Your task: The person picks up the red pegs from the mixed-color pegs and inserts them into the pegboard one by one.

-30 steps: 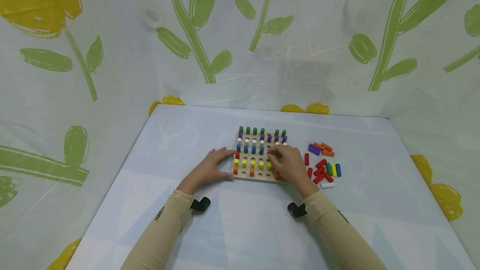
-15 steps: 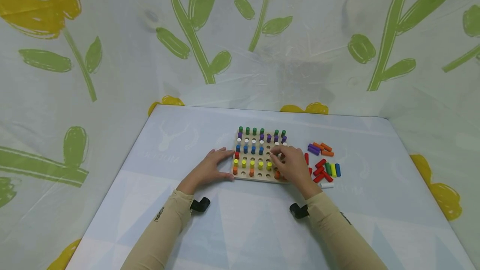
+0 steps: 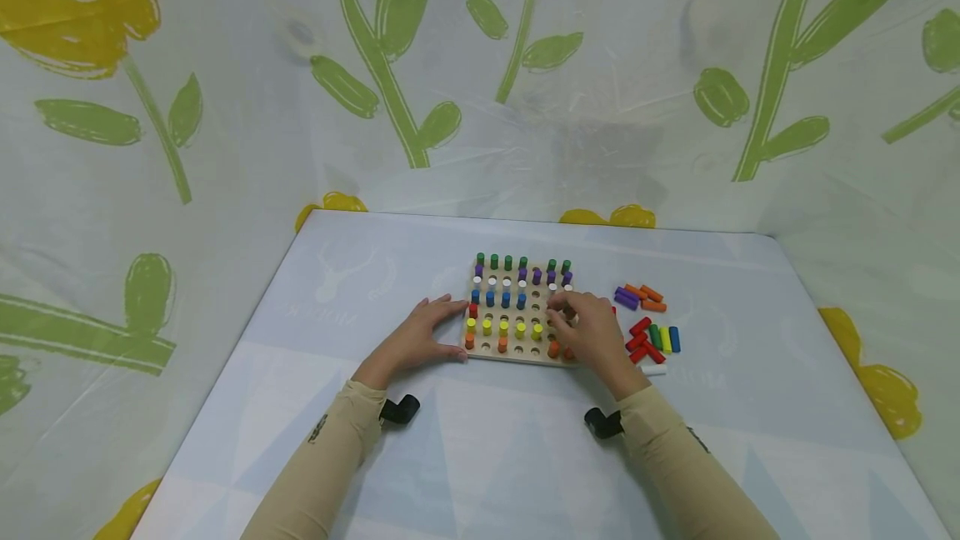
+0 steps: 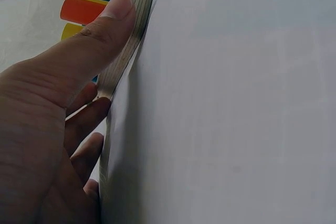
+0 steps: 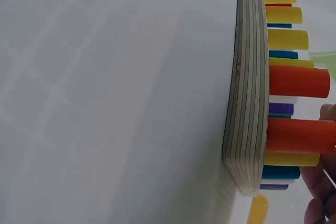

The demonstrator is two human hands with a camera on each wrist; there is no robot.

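A wooden pegboard (image 3: 519, 359) lies on the table with rows of coloured pegs standing in its holes. My left hand (image 3: 416, 338) rests against the board's left side, fingers spread; in the left wrist view its thumb (image 4: 113, 19) touches the wooden edge. Over the right part of the board is my right hand (image 3: 592, 332), thumb and index finger brought close together near the blue and red rows. Whether a peg is between them is hidden. The right wrist view catches only some fingers (image 5: 315, 182) behind upright orange pegs (image 5: 299, 135).
Right of the board lie loose red pegs (image 3: 640, 326), a green peg (image 3: 655, 337), a yellow one and a blue peg (image 3: 675, 339). Purple pegs (image 3: 627, 298) and orange pegs lie farther back. A white peg (image 3: 654, 370) is nearest the front. Flower-patterned sheeting stands behind the table.
My right hand has shifted slightly to the right over the board and now covers some loose red pegs. The left hand stays in place at the board's side.
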